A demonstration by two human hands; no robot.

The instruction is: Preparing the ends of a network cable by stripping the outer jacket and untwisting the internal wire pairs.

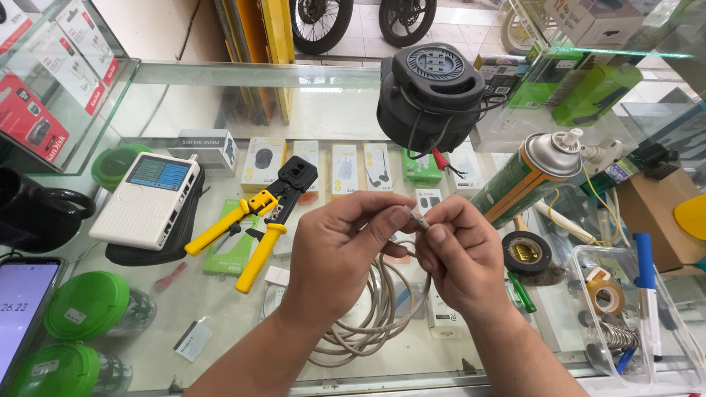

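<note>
My left hand (344, 250) and my right hand (456, 254) meet at their fingertips over a glass counter (220, 309). Between the thumbs and forefingers they pinch the end of a beige cable (419, 218), where a small clear plug seems to sit. The rest of that cable lies in a loose coil (371, 320) under my hands. A crimping tool (257, 217) with yellow handles and a black head rests to the left of my left hand.
A white cable tester (151, 198) sits on a black pouch at left. A black cord reel (430, 95), a green spray can (526, 180), black tape (526, 252), a clear tray (625, 323) of pens and a phone (22, 312) surround me.
</note>
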